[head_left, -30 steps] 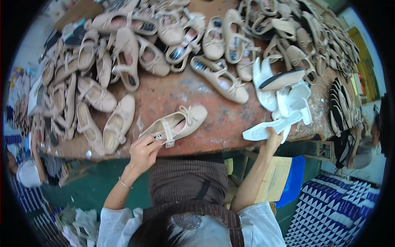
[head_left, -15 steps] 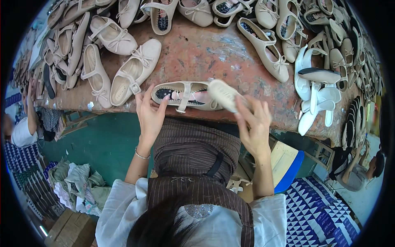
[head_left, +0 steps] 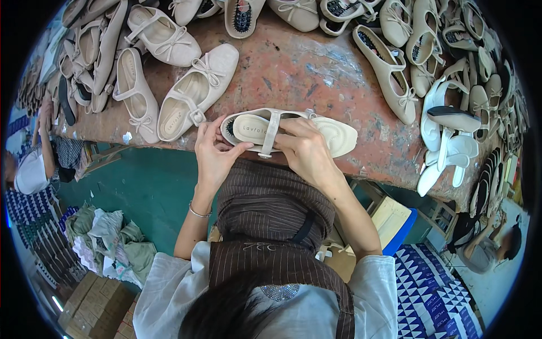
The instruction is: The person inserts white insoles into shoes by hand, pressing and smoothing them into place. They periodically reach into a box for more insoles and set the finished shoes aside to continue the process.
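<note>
A beige strapped flat shoe (head_left: 275, 118) lies sideways near the table's front edge, its heel to the left. My left hand (head_left: 214, 150) grips the heel end between thumb and fingers. A cream insole (head_left: 251, 129) passes under the shoe's strap: its heel part lies inside the shoe, while its broad front part (head_left: 340, 137) sticks out over the toe. My right hand (head_left: 307, 147) is closed around the middle of the insole at the shoe's opening, its fingertips partly hidden. Dark stitching shows inside the heel, behind the insole.
Two beige shoes with insoles (head_left: 199, 93) (head_left: 135, 93) lie left of my hands. More beige shoes (head_left: 389, 73) crowd the table's back and right, with white sandals (head_left: 432, 135) at the right edge. Other people (head_left: 488, 248) work at both sides.
The insole has gone from above the shoe's toe to under the strap, heel part inside. My right hand has moved left to the shoe's opening; my left hand stays at the heel.
</note>
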`<action>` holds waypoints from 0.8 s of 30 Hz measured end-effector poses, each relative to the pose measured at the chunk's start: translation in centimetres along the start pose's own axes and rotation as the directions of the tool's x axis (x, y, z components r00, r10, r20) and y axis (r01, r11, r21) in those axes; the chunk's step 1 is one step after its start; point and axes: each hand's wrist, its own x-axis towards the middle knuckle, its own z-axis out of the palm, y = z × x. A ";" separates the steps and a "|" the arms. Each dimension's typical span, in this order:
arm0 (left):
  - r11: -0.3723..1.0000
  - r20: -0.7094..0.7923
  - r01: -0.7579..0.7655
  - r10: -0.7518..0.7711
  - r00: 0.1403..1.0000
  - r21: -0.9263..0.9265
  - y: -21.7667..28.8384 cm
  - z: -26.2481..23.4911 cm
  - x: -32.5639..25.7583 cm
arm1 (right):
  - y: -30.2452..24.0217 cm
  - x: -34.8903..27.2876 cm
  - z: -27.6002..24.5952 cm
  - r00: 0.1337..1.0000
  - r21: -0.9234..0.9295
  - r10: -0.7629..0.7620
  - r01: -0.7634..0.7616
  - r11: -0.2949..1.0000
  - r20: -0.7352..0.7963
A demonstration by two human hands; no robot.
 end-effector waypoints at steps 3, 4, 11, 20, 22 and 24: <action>0.999 0.022 0.027 -0.026 0.999 -0.030 0.0 -0.3 0.3 | 0.0 0.4 0.1 0.999 0.036 0.013 -0.015 0.999 0.051; 0.999 0.020 0.032 -0.031 0.999 -0.035 -0.2 -0.2 0.3 | -0.2 0.7 0.2 0.996 0.047 0.027 -0.031 0.998 0.080; 0.995 -0.035 0.028 -0.032 0.999 -0.100 -1.2 0.0 0.9 | 0.1 1.2 2.0 0.988 0.019 0.063 -0.066 0.998 0.143; 0.951 -0.039 0.195 -0.210 0.977 -0.241 -1.5 0.3 2.5 | -0.7 0.5 3.4 0.964 -0.150 -0.154 0.188 0.971 0.216; 0.977 -0.061 0.122 -0.135 0.989 -0.177 -2.2 0.5 2.8 | 0.4 1.5 3.8 0.937 -0.098 -0.197 0.233 0.967 0.287; 0.979 -0.069 0.100 -0.113 0.991 -0.175 -2.3 0.4 2.8 | -0.2 1.7 4.0 0.914 -0.088 -0.232 0.275 0.957 0.333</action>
